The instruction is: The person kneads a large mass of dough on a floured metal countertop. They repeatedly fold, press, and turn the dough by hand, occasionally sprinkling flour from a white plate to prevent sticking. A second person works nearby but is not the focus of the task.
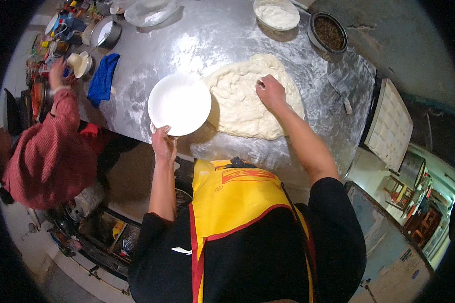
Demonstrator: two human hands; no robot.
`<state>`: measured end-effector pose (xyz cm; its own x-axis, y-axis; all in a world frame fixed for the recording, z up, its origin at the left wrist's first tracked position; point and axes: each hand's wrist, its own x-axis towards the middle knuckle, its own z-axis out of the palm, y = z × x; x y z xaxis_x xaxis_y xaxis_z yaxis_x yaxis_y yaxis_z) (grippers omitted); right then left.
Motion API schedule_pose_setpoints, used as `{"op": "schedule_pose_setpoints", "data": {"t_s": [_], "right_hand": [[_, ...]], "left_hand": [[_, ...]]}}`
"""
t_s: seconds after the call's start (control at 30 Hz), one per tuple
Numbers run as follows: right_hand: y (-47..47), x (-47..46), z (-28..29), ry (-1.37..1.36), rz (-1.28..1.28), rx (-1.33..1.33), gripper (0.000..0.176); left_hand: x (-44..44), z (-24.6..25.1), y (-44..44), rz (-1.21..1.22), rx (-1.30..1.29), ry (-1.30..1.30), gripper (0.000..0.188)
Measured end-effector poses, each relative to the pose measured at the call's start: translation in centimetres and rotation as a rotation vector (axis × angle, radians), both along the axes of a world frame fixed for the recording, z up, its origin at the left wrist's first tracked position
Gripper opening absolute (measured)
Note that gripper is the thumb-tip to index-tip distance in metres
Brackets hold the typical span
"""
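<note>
My left hand point(163, 146) grips the near rim of a round white bowl point(180, 104), raised at the left side of the dough. Its bright interior is washed out, so I cannot tell what is in it. A wide, lumpy slab of pale dough point(239, 110) lies on the floured metal table point(136, 83). Over the dough's right half is my right hand point(271, 92), fingers curled in; nothing shows in them, though the palm is hidden. Whether this hand touches the dough is unclear.
At the back stand a bowl of flour point(276, 17) and a dark-filled pot point(328, 33). A scraper point(345, 98) lies right, near a tray of dough pieces point(389, 123). Left are a blue cloth point(103, 79), a metal pot point(105, 33) and a person in a red sweater point(53, 151) reaching toward a small bowl point(80, 64).
</note>
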<state>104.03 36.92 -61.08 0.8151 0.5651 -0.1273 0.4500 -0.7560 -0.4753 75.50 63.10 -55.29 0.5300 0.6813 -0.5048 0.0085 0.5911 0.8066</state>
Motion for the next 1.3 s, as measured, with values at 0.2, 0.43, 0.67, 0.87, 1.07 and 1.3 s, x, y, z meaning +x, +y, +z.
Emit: {"op": "schedule_pose_setpoints", "data": {"t_s": [0.2, 0.43, 0.67, 0.87, 1.07, 1.3], "right_hand": [[0.6, -0.5, -0.5, -0.037, -0.038, 0.027, 0.019], [0.3, -1.8, -0.2, 0.083, -0.232, 0.425, 0.021], [-1.4, -3.2, 0.9, 0.223, -0.432, 0.598, 0.022], [-3.8, -3.6, -0.9, 0.493, -0.596, 0.596, 0.028], [-4.5, -4.1, -1.2, 0.356, -0.45, 0.528, 0.01], [-2.4, -4.4, 2.7, 0.489, -0.444, 0.572, 0.014]], "left_hand": [[4.7, -1.4, 2.4, -0.12, 0.042, -0.018, 0.038], [14.3, -2.7, 4.4, -0.207, -0.034, -0.053, 0.04], [28.2, -5.2, 7.2, -0.236, -0.036, -0.096, 0.041], [37.2, -7.6, 9.4, -0.144, -0.112, -0.221, 0.04], [38.1, -9.1, 10.1, -0.08, -0.073, -0.084, 0.032], [29.0, -5.6, 8.3, -0.168, -0.195, 0.008, 0.018]]}}
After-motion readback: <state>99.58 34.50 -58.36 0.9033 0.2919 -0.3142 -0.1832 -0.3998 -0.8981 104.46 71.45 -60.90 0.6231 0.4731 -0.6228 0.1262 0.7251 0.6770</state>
